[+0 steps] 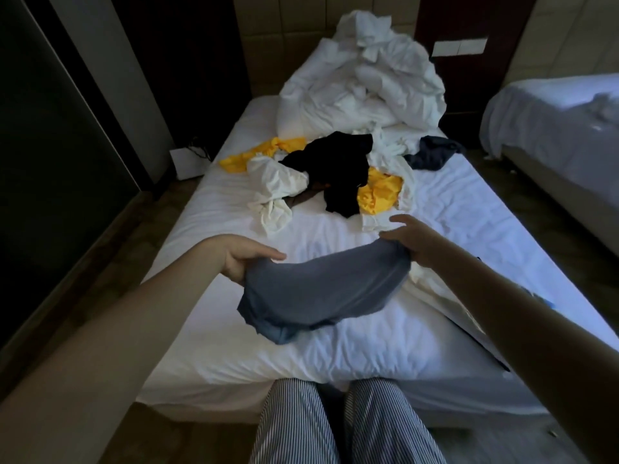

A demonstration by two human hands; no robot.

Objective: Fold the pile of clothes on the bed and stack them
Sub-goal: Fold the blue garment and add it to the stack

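Observation:
A grey-blue garment (321, 289) hangs between my hands above the near end of the bed (207, 346). My left hand (246, 259) grips its left end, and my right hand (410, 237) grips its right end with the index finger stretched out. Its lower edge sags down to the sheet. Beyond it lies the pile of clothes: a black garment (338, 169), yellow pieces (378, 192), white pieces (274, 185) and a dark blue one (432, 155). A cream garment (432, 289) lies flat under my right forearm.
A heap of white bedding (365, 82) fills the head of the bed. A second bed (556, 128) stands at the right across a strip of floor. A dark wall runs along the left. My striped trouser legs (294, 423) touch the bed's foot.

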